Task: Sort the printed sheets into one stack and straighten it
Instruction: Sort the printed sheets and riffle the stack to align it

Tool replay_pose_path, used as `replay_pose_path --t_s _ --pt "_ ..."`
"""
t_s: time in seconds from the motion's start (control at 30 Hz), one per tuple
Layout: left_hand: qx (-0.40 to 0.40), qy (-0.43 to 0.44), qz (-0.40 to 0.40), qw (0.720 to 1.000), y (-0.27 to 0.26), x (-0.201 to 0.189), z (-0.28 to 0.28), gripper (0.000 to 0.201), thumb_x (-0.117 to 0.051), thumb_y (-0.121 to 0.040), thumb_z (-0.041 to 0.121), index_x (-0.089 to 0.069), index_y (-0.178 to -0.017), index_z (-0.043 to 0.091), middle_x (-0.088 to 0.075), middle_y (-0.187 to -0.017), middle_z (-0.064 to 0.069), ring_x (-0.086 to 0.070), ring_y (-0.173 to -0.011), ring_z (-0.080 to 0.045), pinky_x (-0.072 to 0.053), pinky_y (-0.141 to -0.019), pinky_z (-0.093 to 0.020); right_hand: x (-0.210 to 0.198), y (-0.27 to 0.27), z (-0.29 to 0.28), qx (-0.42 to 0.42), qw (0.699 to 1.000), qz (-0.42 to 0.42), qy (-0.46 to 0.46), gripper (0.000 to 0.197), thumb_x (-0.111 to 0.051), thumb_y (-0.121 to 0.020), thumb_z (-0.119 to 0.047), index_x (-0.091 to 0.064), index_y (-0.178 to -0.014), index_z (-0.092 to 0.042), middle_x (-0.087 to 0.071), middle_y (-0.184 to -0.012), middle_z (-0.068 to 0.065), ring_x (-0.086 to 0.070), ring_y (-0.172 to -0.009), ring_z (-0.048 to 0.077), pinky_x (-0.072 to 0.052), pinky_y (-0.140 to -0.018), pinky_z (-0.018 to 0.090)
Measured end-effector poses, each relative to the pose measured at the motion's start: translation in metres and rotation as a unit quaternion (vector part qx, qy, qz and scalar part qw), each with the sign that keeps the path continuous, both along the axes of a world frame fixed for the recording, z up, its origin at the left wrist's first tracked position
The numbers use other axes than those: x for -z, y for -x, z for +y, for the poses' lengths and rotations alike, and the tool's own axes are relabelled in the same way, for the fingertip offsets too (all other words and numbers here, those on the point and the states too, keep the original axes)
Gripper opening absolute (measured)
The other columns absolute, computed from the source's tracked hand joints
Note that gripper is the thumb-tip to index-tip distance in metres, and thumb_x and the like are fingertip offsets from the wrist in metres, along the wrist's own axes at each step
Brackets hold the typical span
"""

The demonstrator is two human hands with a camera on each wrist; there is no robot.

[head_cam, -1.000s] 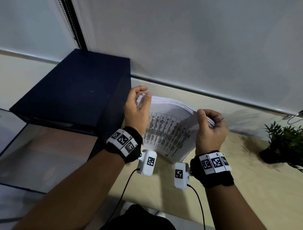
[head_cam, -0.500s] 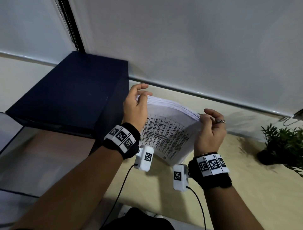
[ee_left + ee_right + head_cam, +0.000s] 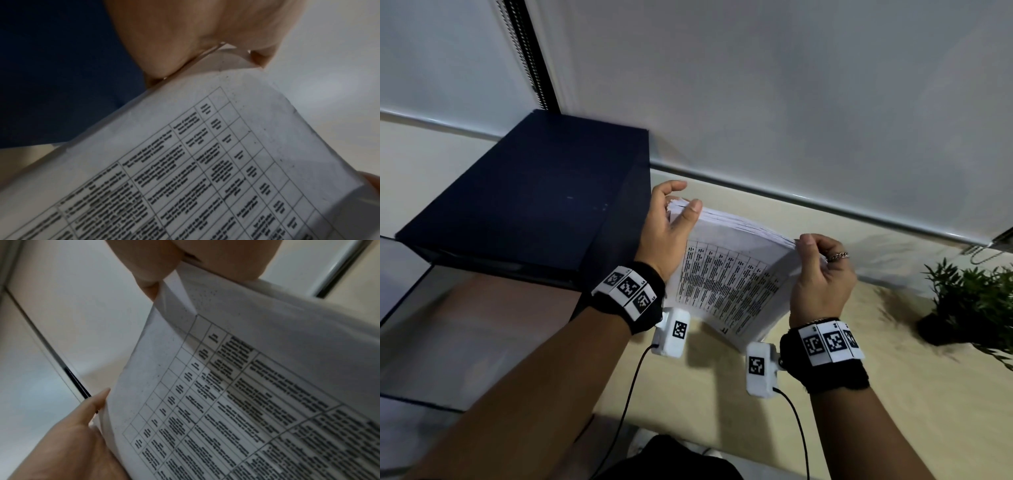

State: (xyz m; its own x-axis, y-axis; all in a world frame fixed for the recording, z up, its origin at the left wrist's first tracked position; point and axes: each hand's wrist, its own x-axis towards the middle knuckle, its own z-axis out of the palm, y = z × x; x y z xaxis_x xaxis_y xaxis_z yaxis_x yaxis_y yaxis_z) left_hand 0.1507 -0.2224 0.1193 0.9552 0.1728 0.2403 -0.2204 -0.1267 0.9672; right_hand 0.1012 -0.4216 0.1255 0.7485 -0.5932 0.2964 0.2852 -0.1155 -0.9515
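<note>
Beige counter (image 3: pixel 722 394), centre frame: left hand (image 3: pixel 666 236) and right hand (image 3: pixel 820 277) pinch one stack (image 3: pixel 729 274) — sorted, edges ragged, straightening left.

Right hand (image 3: pixel 205 257) pinches the printed sheets (image 3: pixel 257 394); their text seems blurred.

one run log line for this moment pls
stage: straightening | left hand: grips stack's top left corner | right hand: grips top right corner | paper stack: on edge on desk, bowed | dark box: left

A dark blue cabinet (image 3: pixel 527 205) stands against grey roller blinds (image 3: pixel 774 102), beside a beige counter (image 3: pixel 893 394).
</note>
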Motion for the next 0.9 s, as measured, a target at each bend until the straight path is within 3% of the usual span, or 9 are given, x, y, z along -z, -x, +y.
replay_pose_path --t_s 0.13,0.3,0.4,0.47,0.53,0.67,0.73,0.83,0.9 --pt "-0.026 -0.004 -0.008 1.000 -0.002 -0.001 -0.004 0.024 -0.061 -0.095 0.027 -0.054 -0.117 0.024 -0.058 -0.110 0.007 -0.053 -0.090 0.016 -0.038 -0.076 0.001 0.000 -0.003 0.001 0.019 1.000 0.001 -0.024 0.014 -0.056 -0.091 0.001 -0.066 -0.099 -0.003 -0.067 -0.076 -0.013 -0.059 -0.066 -0.008 -0.047 -0.067 0.015" --pt "-0.059 -0.012 -0.033 0.998 -0.008 -0.005 -0.010 0.015 -0.058 -0.096 0.017 -0.056 -0.110 0.012 -0.058 -0.093 0.013 -0.052 -0.066 0.018 -0.041 -0.065 -0.001 0.000 0.003 0.006 0.004 0.999 -0.028 -0.035 0.018 -0.058 -0.094 -0.008 -0.058 -0.111 -0.002 -0.063 -0.080 -0.006 -0.060 -0.068 -0.008 -0.047 -0.067 0.010" --pt "-0.018 -0.015 -0.012 1.000 -0.007 -0.006 -0.004 0.027 -0.064 -0.093 0.032 -0.053 -0.114 0.022 -0.061 -0.099 0.012 -0.058 -0.084 0.012 -0.045 -0.080 -0.006 0.005 0.007 0.005 -0.037 0.999 -0.015 -0.023 0.037 -0.072 -0.085 -0.007 -0.055 -0.117 -0.002 -0.067 -0.087 0.001 -0.066 -0.074 -0.002 -0.054 -0.070 0.015" --pt "0.016 -0.032 0.008 0.999 -0.006 -0.004 0.001 0.034 -0.072 -0.085 0.039 -0.055 -0.110 0.025 -0.065 -0.102 0.007 -0.062 -0.092 -0.004 -0.052 -0.090 -0.028 0.007 0.004 0.001 -0.039 0.999 0.007 0.021 0.025 -0.073 -0.083 -0.007 -0.063 -0.105 -0.003 -0.070 -0.082 -0.011 -0.065 -0.074 -0.007 -0.052 -0.070 0.010" --pt "0.023 -0.059 0.008 0.998 -0.002 -0.009 0.005 0.029 -0.074 -0.081 0.039 -0.059 -0.096 0.019 -0.067 -0.090 -0.001 -0.061 -0.077 -0.014 -0.054 -0.075 -0.039 0.005 0.002 -0.003 -0.044 0.998 0.007 0.032 0.008 -0.072 -0.084 -0.006 -0.066 -0.089 -0.005 -0.071 -0.070 -0.020 -0.063 -0.067 -0.011 -0.049 -0.067 0.008" --pt "0.044 -0.058 -0.021 0.997 0.006 -0.013 0.011 0.025 -0.074 -0.083 0.033 -0.054 -0.088 0.020 -0.063 -0.079 -0.004 -0.056 -0.065 -0.012 -0.047 -0.056 -0.028 0.003 0.004 -0.010 -0.035 0.999 -0.017 0.026 0.008 -0.073 -0.083 -0.004 -0.066 -0.089 -0.002 -0.071 -0.069 -0.020 -0.063 -0.065 -0.006 -0.050 -0.066 0.011" --pt "0.065 -0.038 -0.003 0.997 0.010 -0.005 0.013 0.029 -0.073 -0.085 0.036 -0.053 -0.097 0.018 -0.062 -0.090 -0.001 -0.059 -0.074 -0.009 -0.049 -0.066 -0.022 0.010 0.008 -0.011 -0.048 0.999 -0.004 0.011 0.012 -0.074 -0.084 -0.014 -0.067 -0.092 -0.008 -0.071 -0.072 -0.013 -0.064 -0.067 -0.002 -0.050 -0.065 0.014" --pt "0.036 -0.017 0.010 0.999 0.012 0.005 0.007 0.034 -0.070 -0.086 0.045 -0.053 -0.105 0.023 -0.064 -0.104 -0.001 -0.063 -0.098 -0.014 -0.049 -0.090 -0.026 0.012 0.007 -0.003 -0.037 0.999 0.002 -0.002 0.012 -0.069 -0.087 -0.020 -0.066 -0.094 -0.011 -0.069 -0.078 -0.001 -0.063 -0.065 -0.002 -0.049 -0.062 0.013" --pt "0.000 -0.033 -0.003 0.999 0.012 0.003 -0.001 0.025 -0.067 -0.090 0.039 -0.055 -0.103 0.021 -0.062 -0.100 0.009 -0.059 -0.097 -0.001 -0.043 -0.090 -0.012 0.012 0.002 0.001 -0.012 1.000 0.003 0.000 0.005 -0.066 -0.091 -0.014 -0.064 -0.091 -0.009 -0.065 -0.072 -0.002 -0.058 -0.056 -0.006 -0.046 -0.056 0.011"
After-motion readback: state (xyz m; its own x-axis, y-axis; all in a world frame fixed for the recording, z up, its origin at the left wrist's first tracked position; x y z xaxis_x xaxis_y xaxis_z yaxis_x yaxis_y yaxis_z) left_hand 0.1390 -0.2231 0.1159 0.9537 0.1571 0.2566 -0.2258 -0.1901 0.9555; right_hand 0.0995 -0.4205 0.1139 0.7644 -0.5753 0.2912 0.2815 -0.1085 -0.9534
